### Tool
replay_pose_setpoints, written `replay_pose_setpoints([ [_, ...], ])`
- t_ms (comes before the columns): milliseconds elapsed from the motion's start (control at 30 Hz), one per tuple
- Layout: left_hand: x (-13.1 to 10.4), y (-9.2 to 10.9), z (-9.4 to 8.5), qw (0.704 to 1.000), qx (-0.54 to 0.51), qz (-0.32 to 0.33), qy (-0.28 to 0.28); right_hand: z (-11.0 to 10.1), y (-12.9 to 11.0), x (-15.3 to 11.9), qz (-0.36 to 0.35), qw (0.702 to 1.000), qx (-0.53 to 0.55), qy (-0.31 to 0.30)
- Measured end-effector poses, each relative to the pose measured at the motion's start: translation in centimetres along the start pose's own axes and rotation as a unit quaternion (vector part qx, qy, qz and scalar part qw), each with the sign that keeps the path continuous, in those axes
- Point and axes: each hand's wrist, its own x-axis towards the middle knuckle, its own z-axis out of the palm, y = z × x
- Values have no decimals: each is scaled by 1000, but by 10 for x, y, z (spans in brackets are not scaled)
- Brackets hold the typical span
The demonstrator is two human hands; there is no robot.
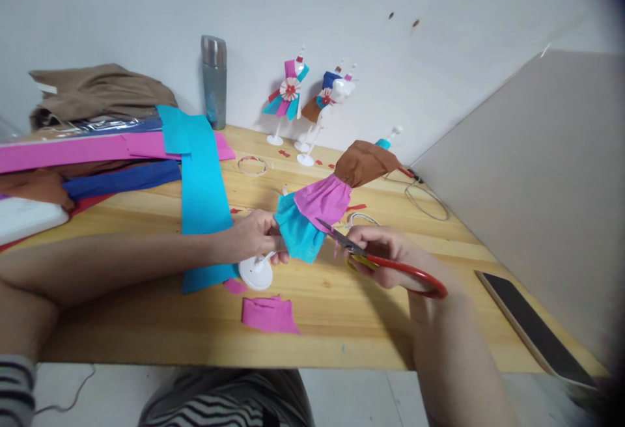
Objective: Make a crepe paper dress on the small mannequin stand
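Tilted in front of me is a small dress-form stand with a round white base (256,273), wearing a crepe-paper dress (325,200) of brown, pink and turquoise layers. My left hand (256,237) is closed around its stem below the turquoise hem; part of the fingers is behind the paper. My right hand (383,254) holds red-handled scissors (406,272), their blades over the lower edge of the pink layer. Something yellow shows beneath the scissors in my right hand. Pink paper scraps (270,314) lie near the table's front edge.
A turquoise paper strip (205,186) lies beside my left forearm, near pink and blue paper (122,181). At the back stand a grey bottle (213,82) and several dressed stands (289,92). Wire rings (252,166) lie on the wooden table; a phone (532,326) rests at right.
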Motion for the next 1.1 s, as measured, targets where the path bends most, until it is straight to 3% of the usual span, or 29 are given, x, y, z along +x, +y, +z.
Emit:
replay_pose_setpoints([
  [133,1,0,0,1000,-9,13,4,3,-8,-1,18,999,28,16],
  [367,1,0,-3,999,30,26,17,-3,-8,0,-7,1000,-16,2],
  [667,1,15,-5,996,-18,75,34,-16,-36,15,-19,998,-31,-46],
  [900,2,24,-17,993,-20,101,56,-25,-60,32,20,996,-54,-71],
  [1100,5,29,-26,990,-5,116,77,-30,-71,46,7,995,-39,-95],
])
